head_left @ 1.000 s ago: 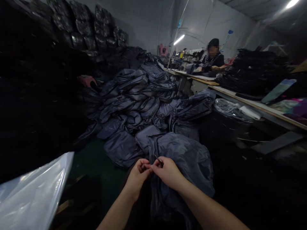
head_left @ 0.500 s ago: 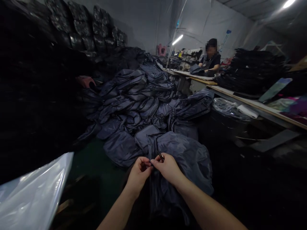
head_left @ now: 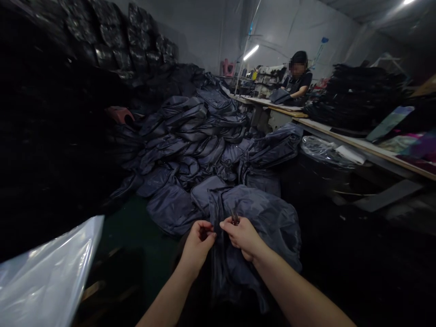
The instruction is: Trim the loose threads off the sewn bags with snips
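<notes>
A sewn piece of dark blue fabric (head_left: pixel 265 213), puffed out like a bag, lies in front of me. My left hand (head_left: pixel 199 243) is closed in a pinch at its left edge, by a long dark strip that may be a seam or zip. Just to the right, over the fabric, my right hand (head_left: pixel 243 236) is closed around small metal thread snips (head_left: pixel 235 218), their two points sticking up. Its thumb and forefinger are pressed together, and I cannot make out whether a thread is between them.
Beyond my hands rises a heap of similar dark blue pieces (head_left: pixel 190 136). A clear plastic sheet (head_left: pixel 44 277) is at lower left, and a pink stool (head_left: pixel 120 114) stands by the heap. At right runs a long worktable (head_left: pixel 340 135), where another person (head_left: pixel 298 81) handles dark fabric.
My right hand has moved a little right, away from my left fingers, and the snips in it have turned more upright. My left hand has stayed almost in place.
</notes>
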Motion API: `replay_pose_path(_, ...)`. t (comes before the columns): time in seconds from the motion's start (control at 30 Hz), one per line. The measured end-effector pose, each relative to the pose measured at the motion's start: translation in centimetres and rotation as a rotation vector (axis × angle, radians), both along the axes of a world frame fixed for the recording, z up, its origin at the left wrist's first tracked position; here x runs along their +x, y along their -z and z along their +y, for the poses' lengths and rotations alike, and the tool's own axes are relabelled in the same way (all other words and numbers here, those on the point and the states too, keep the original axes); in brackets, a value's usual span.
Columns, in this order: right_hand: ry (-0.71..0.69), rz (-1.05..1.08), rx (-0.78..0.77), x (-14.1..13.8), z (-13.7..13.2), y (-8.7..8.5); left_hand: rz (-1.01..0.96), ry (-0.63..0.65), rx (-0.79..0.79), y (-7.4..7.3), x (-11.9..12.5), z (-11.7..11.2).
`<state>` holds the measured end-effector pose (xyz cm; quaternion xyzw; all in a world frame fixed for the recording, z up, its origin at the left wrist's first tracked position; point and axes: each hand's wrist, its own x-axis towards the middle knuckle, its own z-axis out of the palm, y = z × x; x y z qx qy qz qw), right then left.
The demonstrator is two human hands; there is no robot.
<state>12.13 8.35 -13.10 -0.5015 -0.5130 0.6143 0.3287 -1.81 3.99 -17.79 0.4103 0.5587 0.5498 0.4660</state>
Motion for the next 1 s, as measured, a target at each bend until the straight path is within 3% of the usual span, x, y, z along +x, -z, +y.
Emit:
replay_pose_path(0.2,-0.014,0.179,0.007,0.3,-0.4,0.0,0.747,0.092,0.387,-2.9,-0.5,0.6)
replay_pose_path(0.37,-0.008,0.265,0.059,0.4,-0.5,0.3,0.9,0.156,0.414,-3.9,-0.4,1.7)
replay_pose_path(0.47,0.015,0.31,0.098,0.6,-0.4,0.2,0.816,0.144,0.393,-3.7,-0.6,2.1)
replay_pose_path(0.6,0.096,0.253,0.198,0.6,-0.3,0.0,0.54,0.094,0.263,-3.3,-1.3,2.6)
replay_pose_path(0.77,0.069,-0.229,0.475,0.4,-1.2,-0.1,0.249,0.151,0.14,-3.0,-2.1,3.0)
replay_pose_path(0.87,0.03,-0.524,0.54,0.1,-2.0,0.0,0.11,0.158,0.087,-3.0,-2.1,3.2)
replay_pose_path(1.0,-0.001,-0.717,0.626,-0.2,-2.4,0.1,0.036,0.158,0.051,-3.0,-1.9,3.1)
